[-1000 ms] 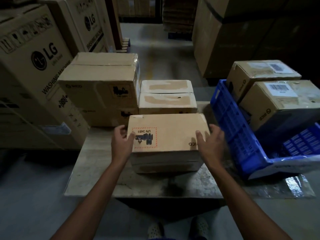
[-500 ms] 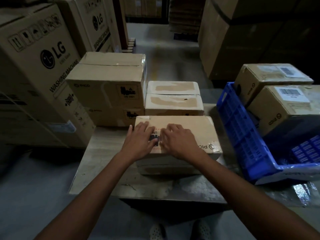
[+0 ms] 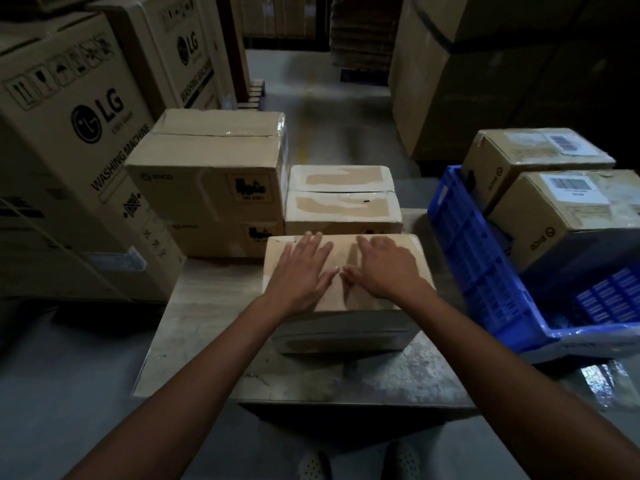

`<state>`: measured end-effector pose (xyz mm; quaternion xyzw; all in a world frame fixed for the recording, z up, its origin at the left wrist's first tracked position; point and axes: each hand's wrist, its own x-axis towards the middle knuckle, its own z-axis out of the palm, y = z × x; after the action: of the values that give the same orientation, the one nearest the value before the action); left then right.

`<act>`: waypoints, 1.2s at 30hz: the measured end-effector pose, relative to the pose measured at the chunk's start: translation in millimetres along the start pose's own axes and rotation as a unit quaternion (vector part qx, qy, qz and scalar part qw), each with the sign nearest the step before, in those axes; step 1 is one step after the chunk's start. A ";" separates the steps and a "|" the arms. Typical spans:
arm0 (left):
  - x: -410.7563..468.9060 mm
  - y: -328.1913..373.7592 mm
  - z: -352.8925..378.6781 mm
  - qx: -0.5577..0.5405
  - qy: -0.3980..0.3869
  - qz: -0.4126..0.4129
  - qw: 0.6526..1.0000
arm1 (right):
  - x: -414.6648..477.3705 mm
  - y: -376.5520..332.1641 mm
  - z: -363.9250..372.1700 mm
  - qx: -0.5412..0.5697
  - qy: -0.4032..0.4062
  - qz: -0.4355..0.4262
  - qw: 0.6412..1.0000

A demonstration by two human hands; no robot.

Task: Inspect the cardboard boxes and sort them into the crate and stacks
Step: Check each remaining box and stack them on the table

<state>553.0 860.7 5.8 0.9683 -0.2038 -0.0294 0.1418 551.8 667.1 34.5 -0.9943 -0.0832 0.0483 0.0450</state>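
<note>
Both my hands lie flat on top of the box (image 3: 343,330) in front of me. My left hand (image 3: 301,271) rests on the left half of the lid with its fingers straight and slightly spread. My right hand (image 3: 384,268) rests on the right half in the same way. Neither hand curls round anything; the palms only press on the cardboard, and the thumbs nearly meet in the middle of the lid.

The box stands on the table (image 3: 194,341), near its middle, with its front face toward me. Just behind it, touching or nearly so, sits a second box (image 3: 343,199) with torn tape marks on its lid. To the left of that one is a stack (image 3: 207,174) of two larger boxes, one on the other.

The blue crate (image 3: 478,265) stands at the right end of the table, tilted, with two labelled boxes (image 3: 568,216) inside it, one behind the other. Tall LG cartons (image 3: 69,150) stand on the floor at the left. My shoes (image 3: 313,465) show below the table edge.
</note>
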 end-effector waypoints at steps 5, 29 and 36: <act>5.3 10.7 7.0 0.019 -0.009 -0.023 1.000 | -5.1 4.0 8.8 -0.023 -0.004 0.001 1.000; -2.6 -11.8 -4.3 -0.219 0.103 -0.321 0.915 | -60.6 43.8 27.6 0.358 0.117 0.322 0.868; -15.8 -10.3 24.0 -0.330 0.145 -0.340 0.869 | -63.6 34.7 -49.5 0.232 0.203 0.219 0.926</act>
<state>539.8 869.8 -20.2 0.8679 0.1822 -0.0001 0.4622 500.2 618.2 85.9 -0.9379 0.1615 -0.1282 0.2789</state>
